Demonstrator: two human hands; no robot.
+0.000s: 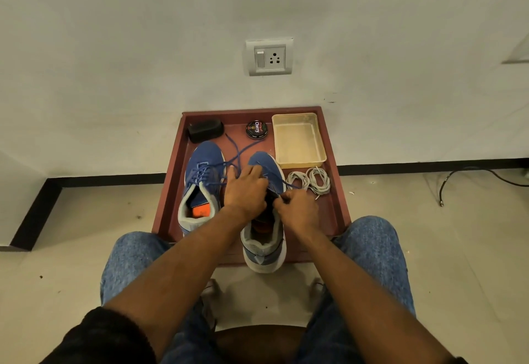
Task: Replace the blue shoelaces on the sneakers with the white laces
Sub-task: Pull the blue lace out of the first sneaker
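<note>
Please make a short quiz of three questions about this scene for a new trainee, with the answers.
1. True or false: the white laces lie coiled on the table, right of the shoes.
2. Which shoe are both hands working on? A) the left shoe B) the right shoe
3. Fill in: the right hand pinches a ____ lace.

Key: 1 true. 2 B; the left hand rests on it. 3 blue.
</note>
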